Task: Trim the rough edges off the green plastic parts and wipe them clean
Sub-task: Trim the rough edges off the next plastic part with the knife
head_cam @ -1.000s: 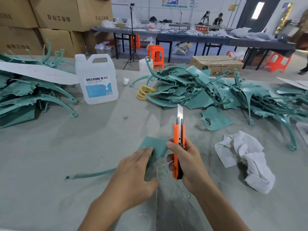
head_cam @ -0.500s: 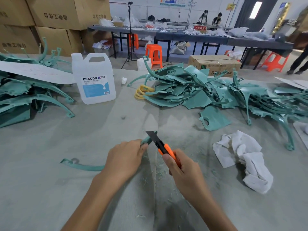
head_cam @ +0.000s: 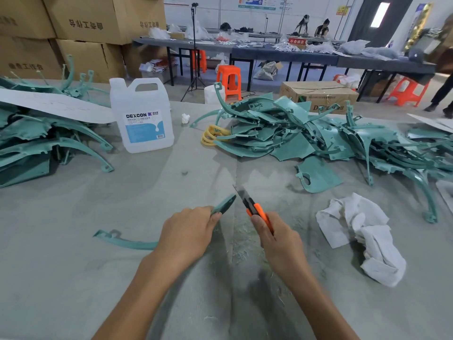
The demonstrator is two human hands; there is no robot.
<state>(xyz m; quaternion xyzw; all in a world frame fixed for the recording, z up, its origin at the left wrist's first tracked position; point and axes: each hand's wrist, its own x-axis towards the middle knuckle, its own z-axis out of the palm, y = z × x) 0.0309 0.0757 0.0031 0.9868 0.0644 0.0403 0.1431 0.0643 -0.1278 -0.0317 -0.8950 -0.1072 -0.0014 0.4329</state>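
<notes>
Workshop surface shows shavings between the hands. Left hand grips one part. Right hand is curled round a knife, its blade just beside the part's tip. A pile beyond appears untrimmed, and the cloth on the right lies idle. Most work likely remains.

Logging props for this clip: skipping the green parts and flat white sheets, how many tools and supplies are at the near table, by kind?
Knife: 1
Jug: 1
Large rag: 1
Small white wad: 1
Yellow coil: 1
Total: 5
</notes>
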